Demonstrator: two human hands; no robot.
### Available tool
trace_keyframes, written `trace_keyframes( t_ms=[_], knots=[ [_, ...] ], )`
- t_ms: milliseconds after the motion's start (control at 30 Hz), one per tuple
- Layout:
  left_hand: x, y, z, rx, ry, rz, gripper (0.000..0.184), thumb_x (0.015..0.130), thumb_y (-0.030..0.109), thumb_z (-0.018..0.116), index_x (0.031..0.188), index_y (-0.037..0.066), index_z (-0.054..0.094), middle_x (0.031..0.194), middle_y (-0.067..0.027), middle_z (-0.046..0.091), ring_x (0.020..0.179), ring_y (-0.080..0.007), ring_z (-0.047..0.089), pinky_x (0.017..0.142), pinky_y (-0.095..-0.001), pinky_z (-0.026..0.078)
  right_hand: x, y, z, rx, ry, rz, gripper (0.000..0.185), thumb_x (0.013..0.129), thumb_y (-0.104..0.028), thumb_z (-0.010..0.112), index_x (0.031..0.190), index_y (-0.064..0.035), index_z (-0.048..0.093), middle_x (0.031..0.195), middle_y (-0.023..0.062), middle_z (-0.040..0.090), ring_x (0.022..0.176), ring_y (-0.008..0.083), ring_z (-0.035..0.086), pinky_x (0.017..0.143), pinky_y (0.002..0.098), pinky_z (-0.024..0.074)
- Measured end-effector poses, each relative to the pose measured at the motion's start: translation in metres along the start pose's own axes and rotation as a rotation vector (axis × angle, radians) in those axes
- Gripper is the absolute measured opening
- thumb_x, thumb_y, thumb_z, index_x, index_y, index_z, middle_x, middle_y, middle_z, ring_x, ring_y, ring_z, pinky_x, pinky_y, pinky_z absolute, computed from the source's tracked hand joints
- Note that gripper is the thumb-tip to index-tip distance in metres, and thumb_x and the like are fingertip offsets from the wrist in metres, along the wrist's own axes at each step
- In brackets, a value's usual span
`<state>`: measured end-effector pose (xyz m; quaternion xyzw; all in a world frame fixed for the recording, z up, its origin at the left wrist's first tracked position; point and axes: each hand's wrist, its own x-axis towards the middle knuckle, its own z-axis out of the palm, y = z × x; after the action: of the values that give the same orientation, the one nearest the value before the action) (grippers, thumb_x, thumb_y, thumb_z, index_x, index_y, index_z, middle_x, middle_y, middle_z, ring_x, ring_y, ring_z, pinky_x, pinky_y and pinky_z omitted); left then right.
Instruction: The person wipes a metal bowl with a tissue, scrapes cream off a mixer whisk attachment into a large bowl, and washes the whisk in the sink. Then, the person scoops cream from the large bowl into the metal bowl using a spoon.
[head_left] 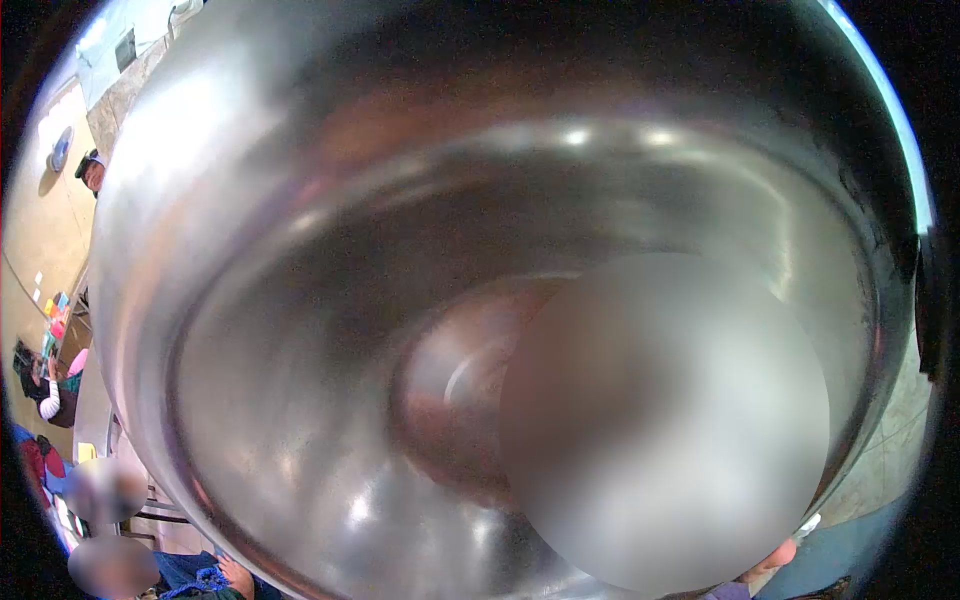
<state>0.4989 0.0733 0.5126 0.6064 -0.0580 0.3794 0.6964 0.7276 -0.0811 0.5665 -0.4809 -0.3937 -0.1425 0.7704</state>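
A large, shiny metal pot [300,330] fills most of the head view, its hollow inside facing me. Its round base looks reddish brown. A round blur covers the right side of the inside. At the lower right rim is my right hand [770,562], closed at the pot's edge, with most of its fingers hidden. Just above this hand shows a small white piece [811,522], too small to name. Another hand [237,577] appears at the lower left rim, beside blue clothing. I cannot tell whether it is my left hand or another person's.
Beyond the left rim are several people, among them a person in a dark cap [91,172] and one with a striped sleeve [50,400]. A grey table [93,400] and colourful items [57,318] lie on that side. Tiled floor [895,440] shows at the right.
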Motion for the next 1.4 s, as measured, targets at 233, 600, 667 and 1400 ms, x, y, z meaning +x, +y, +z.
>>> trace_keyframes(
  t_ms=[233,600,667,1400],
  knots=[
    [-0.013,0.004,0.003,0.063,-0.027,0.002,0.075,0.069,0.010,0.067,0.136,-0.002,0.035,0.130,-0.0189,0.049,0.116,-0.0324,0.052,0.096,-0.0438,0.044,-0.012,-0.009,-0.005,-0.028,0.017,0.036,0.054,0.076,-0.042,0.065,0.105,-0.0008,0.046,0.095,0.0064,0.050,0.083,0.0145,0.048,0.075,0.0273,0.0401],
    [-0.031,-0.049,0.018,-0.085,-0.084,-0.644,0.058,0.082,0.008,0.063,0.132,-0.006,0.036,0.114,-0.0190,0.053,0.087,-0.0184,0.061,0.070,-0.0309,0.052,-0.050,0.011,-0.061,-0.373,-0.216,0.208,0.041,0.076,-0.021,0.065,0.106,0.0004,0.049,0.093,0.0068,0.053,0.080,0.0120,0.048,0.074,0.0245,0.0396],
    [-0.043,-0.083,0.010,-0.169,-0.145,-0.496,0.072,0.086,0.015,0.063,0.142,0.004,0.020,0.139,-0.0162,0.030,0.127,-0.0224,0.034,0.097,-0.0393,0.042,-0.050,0.032,-0.086,-0.361,-0.228,0.317,0.038,0.077,-0.016,0.065,0.107,0.0008,0.049,0.093,0.0070,0.054,0.081,0.0117,0.048,0.074,0.0240,0.0394],
    [-0.023,-0.170,0.011,-0.037,-0.510,-1.124,0.079,0.076,0.005,0.052,0.147,0.007,0.018,0.114,-0.0080,0.055,0.100,-0.0143,0.050,0.087,-0.0269,0.043,-0.105,0.082,-0.057,-1.039,-1.303,-0.294,0.058,0.077,-0.014,0.062,0.134,-0.0128,0.048,0.121,0.0137,0.049,0.104,0.0289,0.050,0.090,0.0403,0.0396]
  ],
)
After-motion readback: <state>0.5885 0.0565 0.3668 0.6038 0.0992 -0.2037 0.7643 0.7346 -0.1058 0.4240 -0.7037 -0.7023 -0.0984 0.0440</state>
